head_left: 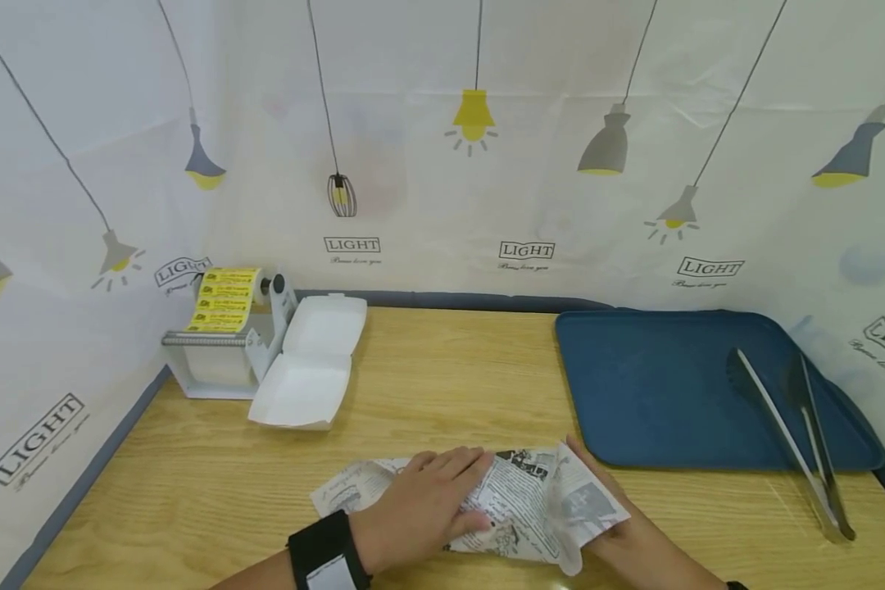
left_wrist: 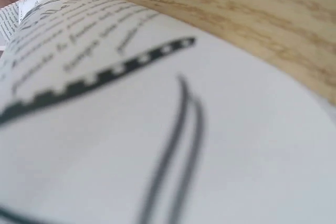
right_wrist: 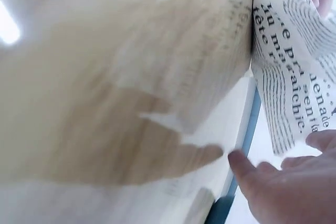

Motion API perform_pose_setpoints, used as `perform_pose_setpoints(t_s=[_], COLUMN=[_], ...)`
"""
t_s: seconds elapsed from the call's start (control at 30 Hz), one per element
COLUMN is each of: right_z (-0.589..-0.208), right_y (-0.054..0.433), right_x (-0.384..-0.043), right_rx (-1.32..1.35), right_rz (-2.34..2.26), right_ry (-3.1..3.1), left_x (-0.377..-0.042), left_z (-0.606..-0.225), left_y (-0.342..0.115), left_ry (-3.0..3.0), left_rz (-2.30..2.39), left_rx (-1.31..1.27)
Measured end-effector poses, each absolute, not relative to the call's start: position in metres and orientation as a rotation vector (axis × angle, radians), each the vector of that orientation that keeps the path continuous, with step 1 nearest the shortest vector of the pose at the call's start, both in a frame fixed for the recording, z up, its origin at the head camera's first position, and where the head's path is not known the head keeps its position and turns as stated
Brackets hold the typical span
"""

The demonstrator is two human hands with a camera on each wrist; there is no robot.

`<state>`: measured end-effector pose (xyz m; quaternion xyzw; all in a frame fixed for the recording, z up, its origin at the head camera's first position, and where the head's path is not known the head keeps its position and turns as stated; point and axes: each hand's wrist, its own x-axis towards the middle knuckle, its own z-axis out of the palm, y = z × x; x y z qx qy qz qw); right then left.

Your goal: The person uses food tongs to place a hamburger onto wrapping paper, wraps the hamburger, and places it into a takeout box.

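Observation:
A wrapped bundle of newspaper-print paper (head_left: 519,504) lies on the table near its front side, its contents hidden. Across its top, my left hand (head_left: 420,512) rests with the fingers together and fairly straight. At the bundle's right end a loose paper flap (head_left: 590,500) sticks out, and my right hand (head_left: 619,524) is behind it, partly covered. In the right wrist view, the right hand (right_wrist: 289,177) has its fingers extended low beside the printed paper (right_wrist: 291,72), with one fingertip close to the tabletop. The left wrist view is mostly filled by the printed paper (left_wrist: 105,129).
An open white clamshell box (head_left: 302,385) stands back left, against a label dispenser (head_left: 221,360) with a roll of yellow labels (head_left: 224,299). On the right is a blue tray (head_left: 649,393), with metal tongs (head_left: 819,467) lying over its front edge. Printed cloth (head_left: 428,188) walls surround the wooden table (head_left: 450,369).

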<state>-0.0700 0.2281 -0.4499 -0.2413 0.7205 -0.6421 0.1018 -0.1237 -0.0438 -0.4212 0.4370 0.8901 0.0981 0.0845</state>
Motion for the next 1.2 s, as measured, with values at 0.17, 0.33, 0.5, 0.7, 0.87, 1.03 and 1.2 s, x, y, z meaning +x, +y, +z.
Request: perform_pose_setpoints(t_s=[0.17, 0.33, 0.5, 0.7, 0.87, 1.03, 1.2], right_z=[-0.444, -0.441, -0.438, -0.435, -0.436, -0.436, -0.438], right_y=[0.214, 0.186, 0.163, 0.156, 0.155, 0.152, 0.151], right_x=[-0.067, -0.073, -0.079, -0.084, -0.085, -0.083, -0.083], right_rx=[-0.567, -0.580, -0.535, -0.498, -0.543, -0.562, -0.563], right_rz=[-1.524, -1.254, -1.081, -0.991, -0.879, -0.785, -0.754], right_ry=[2.576, 2.802, 2.898, 2.886, 2.916, 2.958, 2.966], left_x=[-0.124, -0.124, -0.123, -0.124, -0.127, -0.130, -0.129], left_z=[-0.423, -0.425, -0.431, -0.436, -0.431, -0.426, -0.427], left_y=[-0.043, -0.044, -0.043, -0.045, -0.049, -0.049, -0.046], left_ry=[2.663, 2.692, 2.744, 2.736, 2.523, 2.357, 2.435], left_rz=[0.299, 0.313, 0.324, 0.411, 0.684, 0.909, 0.888], left_rx=[1.303, 1.314, 1.329, 1.369, 1.267, 1.075, 1.047])
